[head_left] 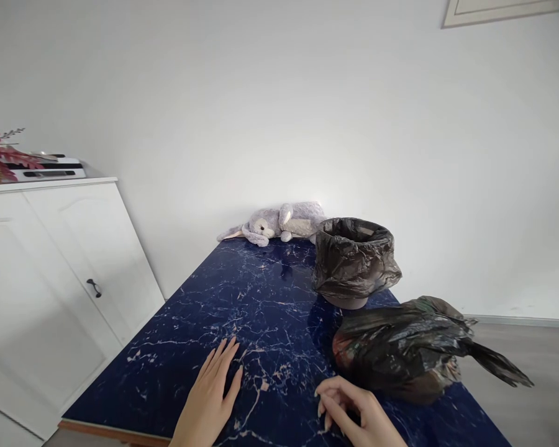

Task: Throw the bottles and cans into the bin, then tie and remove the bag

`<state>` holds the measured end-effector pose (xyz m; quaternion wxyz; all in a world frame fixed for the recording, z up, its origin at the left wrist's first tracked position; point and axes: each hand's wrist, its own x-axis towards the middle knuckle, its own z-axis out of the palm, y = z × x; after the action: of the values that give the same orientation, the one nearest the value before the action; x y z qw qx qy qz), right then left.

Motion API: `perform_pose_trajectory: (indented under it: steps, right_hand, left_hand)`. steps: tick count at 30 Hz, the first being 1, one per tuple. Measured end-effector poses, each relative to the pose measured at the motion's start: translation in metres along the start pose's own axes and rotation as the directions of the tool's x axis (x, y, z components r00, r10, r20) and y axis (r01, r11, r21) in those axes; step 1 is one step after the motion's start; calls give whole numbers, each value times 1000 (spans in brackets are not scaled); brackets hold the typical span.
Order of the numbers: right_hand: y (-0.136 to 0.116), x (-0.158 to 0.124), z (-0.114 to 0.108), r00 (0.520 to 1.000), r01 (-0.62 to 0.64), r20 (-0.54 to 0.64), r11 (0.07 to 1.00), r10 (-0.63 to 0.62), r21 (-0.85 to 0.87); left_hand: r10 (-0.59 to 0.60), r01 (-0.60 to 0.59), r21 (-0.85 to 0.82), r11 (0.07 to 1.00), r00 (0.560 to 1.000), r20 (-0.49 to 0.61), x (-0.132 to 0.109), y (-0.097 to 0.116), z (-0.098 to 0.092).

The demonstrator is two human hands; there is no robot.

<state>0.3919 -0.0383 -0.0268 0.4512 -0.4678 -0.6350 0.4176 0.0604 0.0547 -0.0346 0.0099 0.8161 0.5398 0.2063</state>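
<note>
My left hand (212, 394) lies palm down on the dark blue marble-patterned tabletop (242, 310), fingers stretched out and holding nothing. Loosely curled at the front of the table is my right hand (354, 410), its thumb close to the bent fingers. I see nothing held in it. Just beyond the right hand rests a full black plastic garbage bag (405, 347) on its side, its gathered end pointing right. Some reddish contents show through its left end. Behind it stands a small trash bin (347, 302), lined with a black bag (356, 264) folded over its rim.
A grey plush rabbit (279, 221) lies at the table's far edge against the white wall (270, 112). To the left stands a white cabinet (74, 267) with pink foliage (12, 155) and other objects on top. The garbage bag's tied end reaches past the table's right edge.
</note>
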Motion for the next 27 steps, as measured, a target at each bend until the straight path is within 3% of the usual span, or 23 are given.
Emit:
perform_pose_trajectory:
  steps: [4,7,27]
  right_hand:
    - [2,-2,2,994,-95,-59,995,96,22]
    - [4,-4,5,991,-70,-115,997,71,14]
    - [-2,-6,9,982,-74,-175,997,76,22]
  left_hand:
    - [-16,15,-20,1000,999,-31,-1,3,-3]
    - [-30,28,-38,999,998,-59,-1,4,-4]
    - [-82,79,-99,992,996,-28,1,7,-10]
